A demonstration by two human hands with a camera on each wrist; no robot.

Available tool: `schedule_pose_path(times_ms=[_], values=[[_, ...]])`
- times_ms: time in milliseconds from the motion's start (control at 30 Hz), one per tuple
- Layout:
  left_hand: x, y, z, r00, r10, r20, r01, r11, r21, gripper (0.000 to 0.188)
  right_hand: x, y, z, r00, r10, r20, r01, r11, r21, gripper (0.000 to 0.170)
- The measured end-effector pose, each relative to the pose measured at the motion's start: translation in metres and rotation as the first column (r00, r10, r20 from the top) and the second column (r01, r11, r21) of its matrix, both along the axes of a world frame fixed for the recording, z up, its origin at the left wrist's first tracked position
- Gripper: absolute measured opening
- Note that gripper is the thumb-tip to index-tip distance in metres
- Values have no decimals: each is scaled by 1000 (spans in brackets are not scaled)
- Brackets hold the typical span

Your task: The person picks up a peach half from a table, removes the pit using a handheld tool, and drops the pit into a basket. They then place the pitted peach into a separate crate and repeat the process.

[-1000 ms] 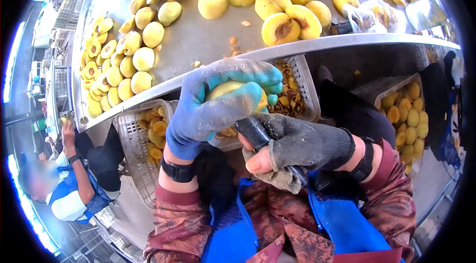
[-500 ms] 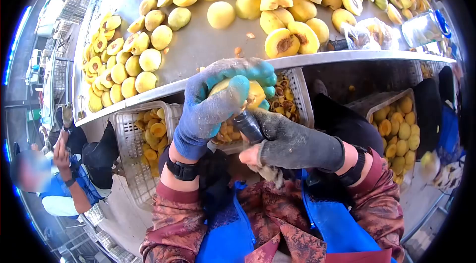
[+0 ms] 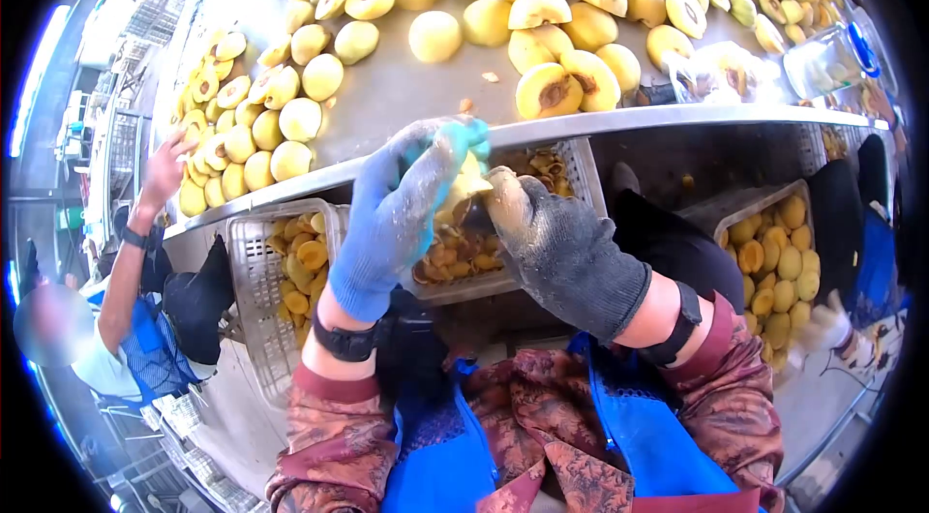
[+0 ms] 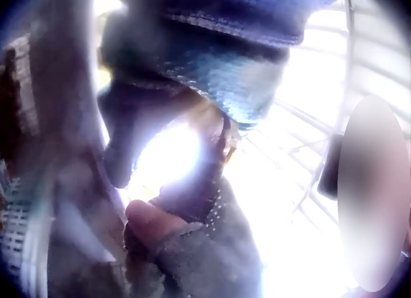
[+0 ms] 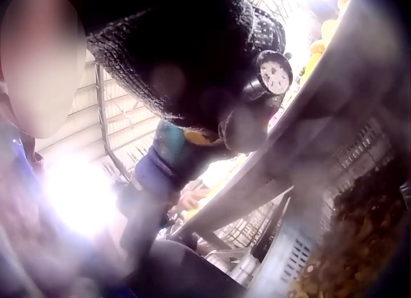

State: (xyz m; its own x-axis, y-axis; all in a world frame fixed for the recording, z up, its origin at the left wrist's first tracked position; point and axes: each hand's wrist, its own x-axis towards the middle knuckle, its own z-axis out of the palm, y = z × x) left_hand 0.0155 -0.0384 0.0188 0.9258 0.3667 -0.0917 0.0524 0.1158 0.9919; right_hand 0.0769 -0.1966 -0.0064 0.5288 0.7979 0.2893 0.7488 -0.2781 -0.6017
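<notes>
My left hand (image 3: pixel 387 198), in a blue knit glove with teal-coated fingers, holds a yellow peach (image 3: pixel 468 180) just beyond the table's near edge. The fruit is partly covered by those fingers. My right hand (image 3: pixel 576 247), in a dark grey glove with bare fingertips, is right against the peach from the other side, knuckles up. It grips a black-handled tool, whose round pale end (image 5: pixel 275 74) sticks out of the glove in the right wrist view. The tool's working end is hidden. In the left wrist view glare washes out the space between the hands.
Halved peaches (image 3: pixel 550 89) are heaped on the metal table (image 3: pixel 387 77), with a clear jar (image 3: pixel 823 63) at its right. Below the edge are a crate of scraps (image 3: pixel 588 184), a left crate (image 3: pixel 256 266) and a right crate of fruit (image 3: pixel 789 252). Another person (image 3: pixel 145 319) sits at the left.
My right hand has turned from thumb side up to knuckles up, and the tool's handle has gone mostly out of sight in the head view. The person at the left has reached toward the fruit.
</notes>
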Motion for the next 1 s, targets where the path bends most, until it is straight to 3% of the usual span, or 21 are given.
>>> schedule_pose_path(times_ms=[33, 67, 100, 133, 200, 267, 300, 333, 367, 433, 467, 500, 567, 633, 667, 733, 833, 933, 967, 1000], values=[[-8, 5, 3, 1000, 8, -22, -5, 985, 171, 28, 0, -1, 2, 999, 27, 42, -27, 1000, 2, 10], [-17, 11, 6, 999, 19, -47, -3, 941, 338, 27, -1, -3, -1, 998, 63, 18, -63, 998, -5, 22], [-32, 21, 13, 991, 31, -131, 28, 904, 426, 35, -3, -7, -6, 995, 98, -4, -98, 995, -11, 37], [-46, 29, 17, 980, 138, -143, -76, 926, 370, 35, -4, -9, -10, 991, 132, -25, -133, 991, -14, 53], [-76, 46, 17, 926, 331, -179, -282, 925, 254, 36, -2, -10, -11, 988, 154, -16, -155, 986, -55, 49], [-115, 78, 5, 850, 456, -263, -265, 803, 534, 34, 3, -11, -19, 987, 154, 55, -140, 969, -205, 38], [-137, 97, -2, 834, 472, -286, -29, 555, 831, 33, 5, -9, -31, 981, 151, 122, -105, 940, -325, 30], [-157, 115, -7, 817, 497, -291, 219, 199, 955, 32, 7, -9, -37, 969, 158, 189, -61, 897, -437, 23], [-154, 117, -2, 804, 525, -279, 433, -194, 880, 32, 7, -12, -37, 947, 148, 285, -31, 926, -377, 21], [-144, 110, 1, 875, 447, -184, 103, 200, 974, 33, 16, -8, -52, 957, 131, 257, -20, 919, -393, 18], [-131, 98, 10, 894, 431, -123, -65, 397, 916, 34, 18, -7, -57, 962, 126, 242, -18, 915, -403, 16], [-114, 84, 18, 876, 418, -242, -71, 607, 791, 35, 13, -9, -55, 936, 126, 328, 31, 900, -434, 11], [-73, 50, 30, 965, 133, -225, 100, 606, 789, 35, 15, -4, -44, 964, 90, 252, 8, 932, -362, 9], [-41, 25, 14, 990, -98, -100, 137, 534, 834, 36, 16, -2, -39, 977, 63, 202, 2, 953, -304, 8], [-26, 10, 22, 977, -120, -178, 214, 556, 803, 35, 17, -3, -38, 980, 48, 194, 10, 959, -284, 7], [-15, 10, -4, 945, -218, -246, 314, 384, 868, 31, 19, -5, -37, 981, 28, 193, 28, 959, -284, 7], [-7, 7, -13, 916, -200, -348, 385, 198, 901, 27, 20, -11, -35, 978, 7, 208, 56, 955, -292, 7], [-1, 18, -21, 966, -252, -52, 179, 515, 838, 25, 21, -16, -40, 977, 3, 211, 54, 963, -264, 6], [12, 27, -13, 980, -200, 13, 115, 614, 781, 28, 21, -17, -46, 978, 8, 209, 53, 957, -284, 6], [24, 36, -3, 998, -65, -26, 62, 645, 762, 33, 21, -17, -48, 977, 12, 212, 55, 951, -304, 7]])
